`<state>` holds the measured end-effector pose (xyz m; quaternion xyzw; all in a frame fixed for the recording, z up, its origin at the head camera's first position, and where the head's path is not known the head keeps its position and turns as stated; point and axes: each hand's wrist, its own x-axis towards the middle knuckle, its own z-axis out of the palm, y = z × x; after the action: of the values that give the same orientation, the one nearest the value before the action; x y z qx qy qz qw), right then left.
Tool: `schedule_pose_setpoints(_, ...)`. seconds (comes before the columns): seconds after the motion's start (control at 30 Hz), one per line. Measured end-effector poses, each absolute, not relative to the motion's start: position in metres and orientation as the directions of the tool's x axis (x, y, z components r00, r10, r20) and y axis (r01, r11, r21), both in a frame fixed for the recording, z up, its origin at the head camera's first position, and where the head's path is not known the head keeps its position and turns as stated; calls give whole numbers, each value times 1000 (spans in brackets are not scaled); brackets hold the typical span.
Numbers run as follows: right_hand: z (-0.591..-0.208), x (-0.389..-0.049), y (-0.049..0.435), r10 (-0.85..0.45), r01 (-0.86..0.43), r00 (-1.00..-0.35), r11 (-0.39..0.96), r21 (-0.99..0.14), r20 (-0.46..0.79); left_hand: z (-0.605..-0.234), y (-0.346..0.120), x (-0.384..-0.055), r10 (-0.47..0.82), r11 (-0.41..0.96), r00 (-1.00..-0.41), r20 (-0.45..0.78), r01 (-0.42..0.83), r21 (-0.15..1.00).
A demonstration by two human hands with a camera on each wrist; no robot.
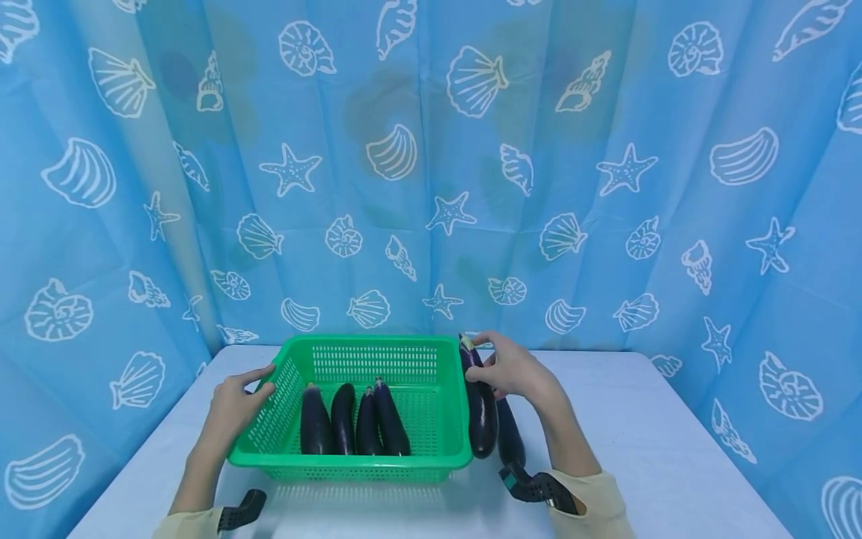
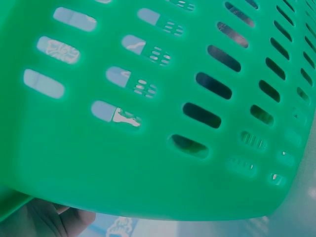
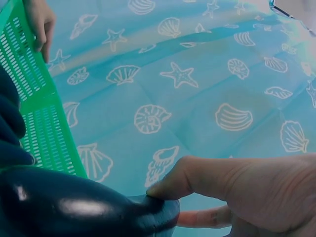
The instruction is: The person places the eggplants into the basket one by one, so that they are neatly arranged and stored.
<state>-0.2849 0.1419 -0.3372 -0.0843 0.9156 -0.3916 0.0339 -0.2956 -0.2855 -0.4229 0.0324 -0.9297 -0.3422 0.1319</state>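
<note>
A green plastic basket (image 1: pixel 350 462) stands on the table with several dark purple eggplants (image 1: pixel 316 423) lying side by side inside it. My left hand (image 1: pixel 236 404) holds the basket's left rim; in the left wrist view its fingers (image 2: pixel 74 220) show past the edge of the perforated wall. With thumb and fingers, my right hand (image 1: pixel 509 368) pinches an eggplant (image 1: pixel 482 419) near its stem end, just outside the basket's right rim. The right wrist view shows the thumb (image 3: pixel 170 181) on the glossy eggplant (image 3: pixel 84 205). Another eggplant (image 1: pixel 510 434) lies right of the held one, partly hidden.
The white table (image 1: pixel 646 419) extends to both sides of the basket. Behind it hangs a blue curtain (image 1: pixel 431 187) with white shell and starfish prints. A black wrist camera mount (image 1: pixel 532 485) sits close to the loose eggplant's lower end.
</note>
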Motion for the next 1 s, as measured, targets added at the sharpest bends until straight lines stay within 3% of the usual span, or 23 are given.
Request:
schedule_pose_setpoints(0.63, -345, -298, 117, -201, -129, -980, 605, -785, 6, -424, -285, -294, -157, 762, -960, 231, 31, 647)
schedule_pose_setpoints(1.0, -354, -300, 88, -199, -128, -980, 666, -735, -10, -422, -284, -295, -166, 761, -963, 211, 11, 649)
